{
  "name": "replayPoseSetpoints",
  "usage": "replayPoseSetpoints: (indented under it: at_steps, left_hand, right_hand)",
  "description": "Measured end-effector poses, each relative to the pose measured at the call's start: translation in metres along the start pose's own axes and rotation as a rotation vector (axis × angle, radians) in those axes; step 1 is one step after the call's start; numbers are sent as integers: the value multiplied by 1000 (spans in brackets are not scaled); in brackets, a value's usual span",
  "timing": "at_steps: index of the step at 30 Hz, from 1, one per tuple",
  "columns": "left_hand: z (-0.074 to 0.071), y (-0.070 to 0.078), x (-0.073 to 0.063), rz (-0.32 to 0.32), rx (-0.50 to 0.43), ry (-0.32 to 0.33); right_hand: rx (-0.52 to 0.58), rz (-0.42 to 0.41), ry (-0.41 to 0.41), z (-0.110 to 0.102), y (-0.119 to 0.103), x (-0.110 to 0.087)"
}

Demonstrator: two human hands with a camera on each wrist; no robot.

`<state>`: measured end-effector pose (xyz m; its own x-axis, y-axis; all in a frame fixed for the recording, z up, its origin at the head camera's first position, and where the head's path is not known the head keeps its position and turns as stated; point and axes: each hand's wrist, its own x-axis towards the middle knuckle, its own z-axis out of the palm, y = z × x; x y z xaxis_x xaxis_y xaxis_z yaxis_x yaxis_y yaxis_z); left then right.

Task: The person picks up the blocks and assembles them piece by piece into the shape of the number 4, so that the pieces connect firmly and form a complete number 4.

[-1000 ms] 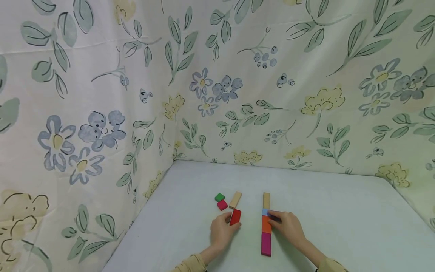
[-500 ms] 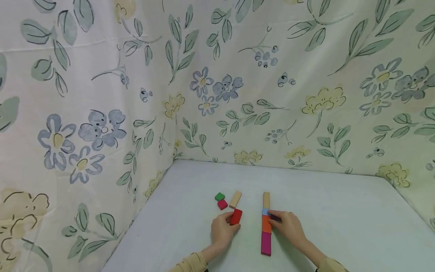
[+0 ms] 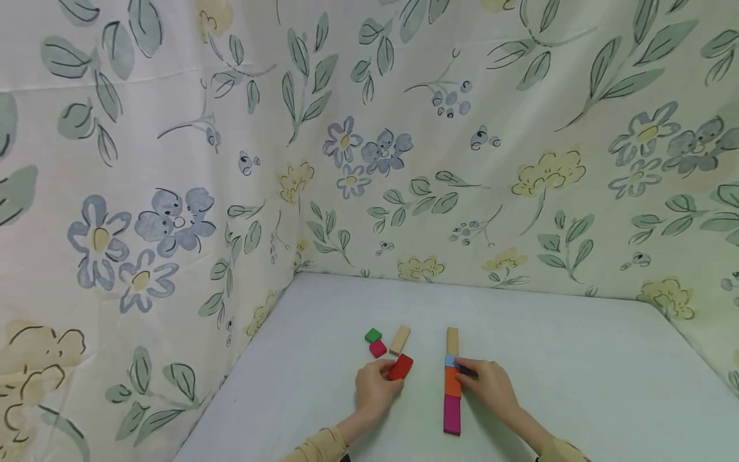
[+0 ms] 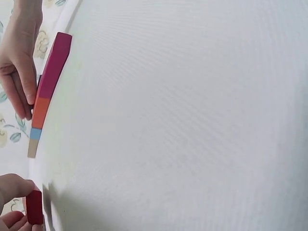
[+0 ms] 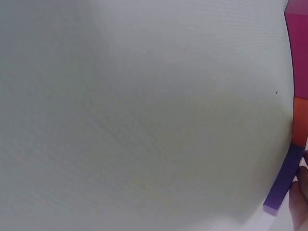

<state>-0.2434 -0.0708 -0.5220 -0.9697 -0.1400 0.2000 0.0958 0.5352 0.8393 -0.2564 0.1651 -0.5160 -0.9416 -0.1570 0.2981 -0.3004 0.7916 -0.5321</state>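
My left hand (image 3: 374,389) pinches a red block (image 3: 401,367) between thumb and fingers, its long side tilted. The left wrist view also has this red block (image 4: 34,207), with a shadow on the table beside it. My right hand (image 3: 491,385) is at a straight row of end-to-end blocks: natural wood (image 3: 453,341), light blue (image 3: 451,360), orange (image 3: 453,382) and magenta (image 3: 452,414). In the right wrist view its fingers grip a dark purple block (image 5: 284,179), which meets the orange block at an angle. From the head view that purple block is mostly hidden under the hand.
Left of the row lie a loose wooden block (image 3: 399,340), a small green block (image 3: 373,335) and a small crimson block (image 3: 378,348). The white table (image 3: 577,359) ends at a floral cloth (image 3: 439,212) behind and on the left.
The red block has turned clockwise in my left hand, and that hand has shifted slightly left. My right hand and the row have stayed put.
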Motion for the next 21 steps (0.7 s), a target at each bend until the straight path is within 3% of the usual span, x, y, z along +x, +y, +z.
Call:
replayPoseSetpoints:
  at_steps: [6, 10, 14, 21]
  left_hand:
    - [-5, 1, 10, 94, 5, -53]
    - [-9, 2, 18, 194, -30, -125]
    - [-12, 4, 26, 249, -44, -191]
    - [-13, 5, 42, 249, -47, -313]
  right_hand:
    - [2, -8, 14, 0, 0, -1]
    - [-1, -9, 15, 0, -1, 0]
    - [-6, -1, 8, 1, 0, 0]
    - [-6, 5, 4, 1, 0, 0]
